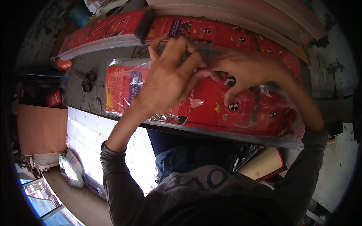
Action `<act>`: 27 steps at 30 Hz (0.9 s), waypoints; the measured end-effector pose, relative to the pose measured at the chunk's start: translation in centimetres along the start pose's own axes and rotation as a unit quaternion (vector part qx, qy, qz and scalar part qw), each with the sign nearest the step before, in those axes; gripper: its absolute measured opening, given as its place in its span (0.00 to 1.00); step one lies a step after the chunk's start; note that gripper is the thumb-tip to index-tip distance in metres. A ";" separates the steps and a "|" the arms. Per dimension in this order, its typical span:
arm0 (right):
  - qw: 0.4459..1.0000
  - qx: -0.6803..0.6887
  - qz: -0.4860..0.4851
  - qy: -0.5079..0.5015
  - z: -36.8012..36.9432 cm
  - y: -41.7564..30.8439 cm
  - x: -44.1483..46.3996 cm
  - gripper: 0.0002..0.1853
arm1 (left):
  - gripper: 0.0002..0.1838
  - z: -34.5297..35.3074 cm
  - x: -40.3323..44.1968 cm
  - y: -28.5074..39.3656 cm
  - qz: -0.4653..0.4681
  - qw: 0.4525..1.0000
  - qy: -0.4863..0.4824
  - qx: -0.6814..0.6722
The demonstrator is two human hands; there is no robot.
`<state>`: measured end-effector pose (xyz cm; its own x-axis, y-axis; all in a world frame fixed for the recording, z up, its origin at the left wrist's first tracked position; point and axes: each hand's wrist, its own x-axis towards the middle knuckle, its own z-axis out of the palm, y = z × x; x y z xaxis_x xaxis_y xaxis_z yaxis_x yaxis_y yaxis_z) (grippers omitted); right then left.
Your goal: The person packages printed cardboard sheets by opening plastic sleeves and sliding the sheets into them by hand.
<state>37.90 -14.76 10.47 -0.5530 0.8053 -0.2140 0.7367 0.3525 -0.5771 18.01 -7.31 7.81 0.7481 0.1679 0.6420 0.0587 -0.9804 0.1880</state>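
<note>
Near stack (203, 115), red printed, at centre on the near side of the counter (97, 98); done: clear film (124, 61) already over it; left: undetermined, closure of the film not discernible. Left hand (166, 77), over the stack at 10 o'clock, fingers curled, thumb and forefinger close; right hand (247, 68), 1 o'clock, fingers bent, thumb spread; tips almost meeting, any hold on film untellable. Scissors (88, 80), 9 o'clock. Far red stacks, two: one (107, 32) at 11 o'clock, another (226, 35) at 12 o'clock
</note>
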 end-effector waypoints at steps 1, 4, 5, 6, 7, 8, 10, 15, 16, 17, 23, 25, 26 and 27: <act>0.995 -0.030 -0.069 0.060 0.5 -0.1 -0.2 0.20 | 0.09 0.0 0.0 -0.1 0.004 1.000 -0.009 -0.008; 0.972 -0.035 -0.189 0.133 0.4 -0.4 0.3 0.19 | 0.10 -0.1 0.0 -0.2 0.008 1.000 -0.011 -0.016; 0.986 0.012 -0.152 0.063 -0.3 -1.0 0.2 0.18 | 0.11 -0.2 0.2 -0.2 0.013 1.000 -0.002 -0.014; 0.992 0.057 -0.115 -0.007 -0.7 -1.4 0.2 0.17 | 0.11 -0.4 0.3 0.0 0.013 1.000 -0.002 -0.013; 0.992 0.057 -0.117 -0.007 -0.8 -1.2 0.5 0.17 | 0.11 -0.7 0.3 0.1 0.016 1.000 0.002 -0.014; 0.993 0.073 -0.080 -0.047 -0.6 -1.0 0.7 0.18 | 0.11 -0.8 0.2 0.3 0.017 1.000 0.006 -0.017; 0.991 0.091 -0.043 -0.085 0.1 -0.8 1.2 0.19 | 0.11 -0.9 0.3 0.3 0.017 1.000 0.007 -0.015; 0.991 -0.090 -0.082 -0.052 1.5 -1.3 1.6 0.27 | 0.11 -1.2 0.4 0.6 0.014 1.000 0.006 -0.018; 0.991 -0.089 -0.083 -0.051 1.7 -1.3 1.6 0.27 | 0.11 -1.3 0.5 0.6 0.013 1.000 0.004 -0.018; 0.991 -0.092 -0.088 -0.040 1.8 -1.2 1.6 0.27 | 0.11 -1.3 0.5 0.7 0.013 1.000 0.003 -0.018; 0.982 0.037 -0.006 -0.183 0.2 -1.7 2.2 0.16 | 0.11 -1.3 0.6 0.4 0.013 1.000 0.003 -0.014; 0.954 0.167 0.049 -0.243 0.1 -1.2 2.3 0.14 | 0.11 -1.0 0.5 0.2 0.011 1.000 0.007 -0.011; 0.921 0.277 0.044 -0.271 0.6 -0.7 1.9 0.15 | 0.12 -0.9 0.5 0.1 0.012 1.000 0.011 -0.008; 0.874 0.384 0.040 -0.295 0.9 -0.3 1.7 0.18 | 0.12 -0.9 0.5 0.1 0.011 1.000 0.011 -0.009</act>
<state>36.37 -13.99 9.58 -0.7830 0.3473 -0.5161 0.4288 -0.2996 -0.8523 17.76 -7.24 8.83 0.7346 0.1485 0.6621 0.0301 -0.9819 0.1869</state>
